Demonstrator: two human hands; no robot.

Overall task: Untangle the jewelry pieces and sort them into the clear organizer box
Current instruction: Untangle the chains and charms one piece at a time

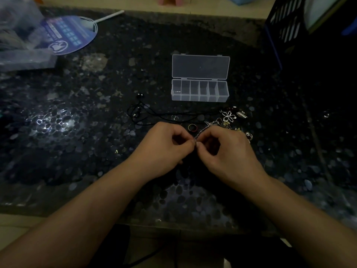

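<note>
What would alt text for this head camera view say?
Two hands, the left hand and right hand, pinch a thin silver chain between them over a dark speckled table. Beyond lie a clear organizer box, lid open, and loose jewelry including a flower pendant.

Dark speckled stone tabletop [81, 117], round blue printed hand fan with white handle [77, 33] far left, crumpled clear plastic bags [21, 35] beside it, dark blue mesh basket [286, 26] far right.
</note>
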